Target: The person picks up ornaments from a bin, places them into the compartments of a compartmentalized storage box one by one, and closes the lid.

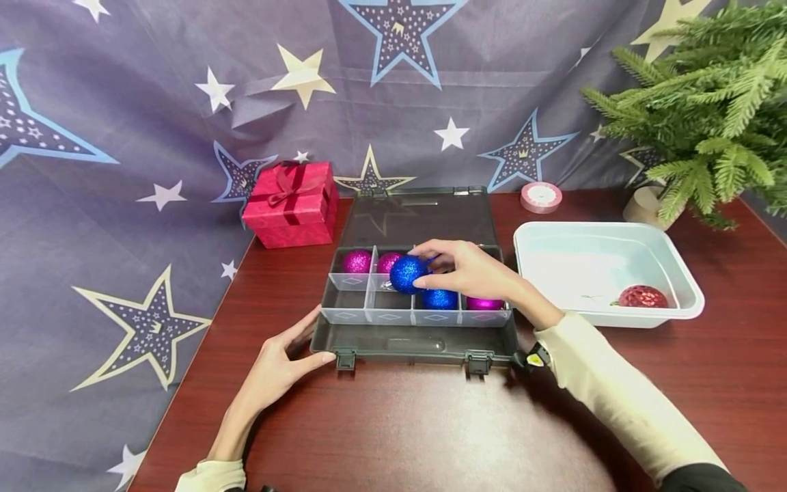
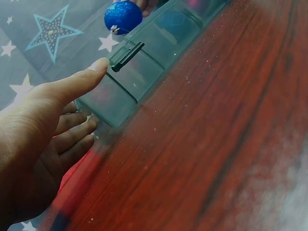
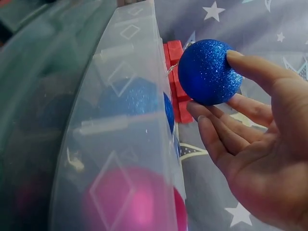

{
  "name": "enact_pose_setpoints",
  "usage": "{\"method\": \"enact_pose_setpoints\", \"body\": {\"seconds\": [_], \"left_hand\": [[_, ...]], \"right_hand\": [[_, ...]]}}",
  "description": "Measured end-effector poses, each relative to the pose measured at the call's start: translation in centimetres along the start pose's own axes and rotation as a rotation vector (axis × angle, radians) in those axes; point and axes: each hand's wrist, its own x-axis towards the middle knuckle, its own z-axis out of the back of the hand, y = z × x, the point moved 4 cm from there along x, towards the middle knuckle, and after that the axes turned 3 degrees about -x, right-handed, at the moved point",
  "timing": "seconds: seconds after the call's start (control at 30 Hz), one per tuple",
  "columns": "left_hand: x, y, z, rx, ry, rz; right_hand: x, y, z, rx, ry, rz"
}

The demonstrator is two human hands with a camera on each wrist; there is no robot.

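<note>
Between thumb and fingertips my right hand (image 1: 470, 272) pinches a glittery blue Christmas bauble (image 1: 408, 275), raised above the divided plastic box (image 1: 415, 338). In the right wrist view the bauble (image 3: 210, 72) hangs clear of the translucent dividers. Glittery pink baubles (image 1: 357, 262) sit in back-left compartments. Another blue bauble (image 1: 439, 299) and a shiny pink one (image 1: 485, 303) lie in front compartments. My hand hides part of the back row. My left hand (image 1: 273, 369) rests at the box's front-left corner, its thumb straight against the front edge and its fingers along the side.
The box's dark lid (image 1: 424, 219) stands open behind it. To the right, a white tub (image 1: 572, 253) holds a red ornament (image 1: 642, 296). A ribbon roll (image 1: 541, 197) and an artificial fir (image 1: 707, 123) stand behind. At back left is a red gift box (image 1: 292, 205).
</note>
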Motion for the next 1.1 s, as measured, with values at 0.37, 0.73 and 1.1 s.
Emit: {"method": "enact_pose_setpoints", "body": {"seconds": [0.37,0.73,1.1], "left_hand": [[-0.1,0.0,-0.1,-0.009,0.003,0.007],[0.0,0.0,0.1,0.004,0.002,0.005],[0.0,0.0,0.0,-0.006,0.011,-0.003]], "right_hand": [[1.1,0.1,-1.4,-0.001,0.034,0.007],[0.3,0.0,-0.4,0.008,0.019,-0.013],[-2.6,-0.6,2.5,0.019,-0.083,-0.022]]}}
